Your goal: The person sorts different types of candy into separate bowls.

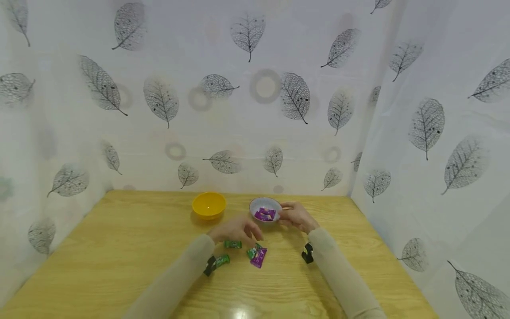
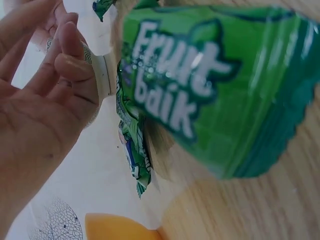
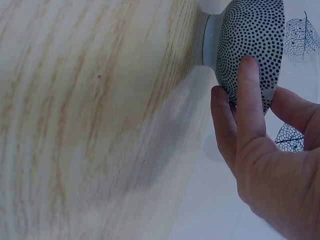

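Note:
My left hand (image 1: 239, 229) hovers over the wrapped candies, its fingers loosely bent and nothing between them. Under it lie a green candy (image 1: 233, 244), another green candy (image 1: 253, 251) and a purple candy (image 1: 259, 258) overlapping that one. A further green candy (image 1: 222, 260) lies nearer the left sleeve. Large in the left wrist view is a green wrapper (image 2: 200, 85) lettered "Fruit". With its fingers on the outer wall and its thumb at the rim, my right hand (image 1: 296, 216) holds a dotted white bowl (image 3: 250, 45). Purple candies (image 1: 265, 214) lie inside that bowl.
An orange bowl (image 1: 209, 206) stands to the left of the white bowl, near the back of the wooden table (image 1: 131, 248). Small black objects show beside both sleeves. Behind and to the right hangs a white curtain (image 1: 255, 128) with a leaf print.

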{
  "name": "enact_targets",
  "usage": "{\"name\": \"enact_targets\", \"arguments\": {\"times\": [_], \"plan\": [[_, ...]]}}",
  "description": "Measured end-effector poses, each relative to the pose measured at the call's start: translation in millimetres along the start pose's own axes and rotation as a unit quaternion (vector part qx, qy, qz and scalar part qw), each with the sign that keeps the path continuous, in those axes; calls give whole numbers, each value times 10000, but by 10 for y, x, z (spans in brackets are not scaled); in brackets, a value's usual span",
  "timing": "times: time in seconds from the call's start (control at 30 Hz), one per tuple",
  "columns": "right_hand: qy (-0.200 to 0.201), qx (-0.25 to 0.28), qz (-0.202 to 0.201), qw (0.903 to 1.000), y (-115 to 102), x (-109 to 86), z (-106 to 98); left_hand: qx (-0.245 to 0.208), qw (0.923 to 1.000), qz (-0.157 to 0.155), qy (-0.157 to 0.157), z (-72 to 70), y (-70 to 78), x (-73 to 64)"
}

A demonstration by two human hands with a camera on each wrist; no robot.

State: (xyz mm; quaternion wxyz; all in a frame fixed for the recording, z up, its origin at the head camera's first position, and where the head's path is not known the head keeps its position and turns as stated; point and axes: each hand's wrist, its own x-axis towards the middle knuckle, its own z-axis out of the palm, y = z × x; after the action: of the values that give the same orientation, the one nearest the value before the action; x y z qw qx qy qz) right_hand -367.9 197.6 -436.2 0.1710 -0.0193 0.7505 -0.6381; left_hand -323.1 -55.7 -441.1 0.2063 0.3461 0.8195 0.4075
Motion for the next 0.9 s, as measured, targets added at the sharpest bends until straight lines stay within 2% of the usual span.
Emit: {"name": "enact_targets", "arguments": {"times": [0.17, 0.3, 0.6, 0.77, 0.9], "plan": [[60, 32, 36, 10000, -25, -5, 14, 155, 9986, -108, -492, 36, 2, 17], [62, 27, 51, 10000, -29, -11, 18, 49, 9969, -51, -779, 65, 23, 47], [58, 71, 93, 9999, -16, -1, 8, 18, 9940, -99, -1089, 124, 49, 113], [53, 47, 110, 9999, -20, 1, 15, 227, 9928, -254, -1148, 151, 35, 147], [82, 52, 127, 9999, -25, -3, 18, 301, 9921, -238, -1198, 170, 23, 169]]}}
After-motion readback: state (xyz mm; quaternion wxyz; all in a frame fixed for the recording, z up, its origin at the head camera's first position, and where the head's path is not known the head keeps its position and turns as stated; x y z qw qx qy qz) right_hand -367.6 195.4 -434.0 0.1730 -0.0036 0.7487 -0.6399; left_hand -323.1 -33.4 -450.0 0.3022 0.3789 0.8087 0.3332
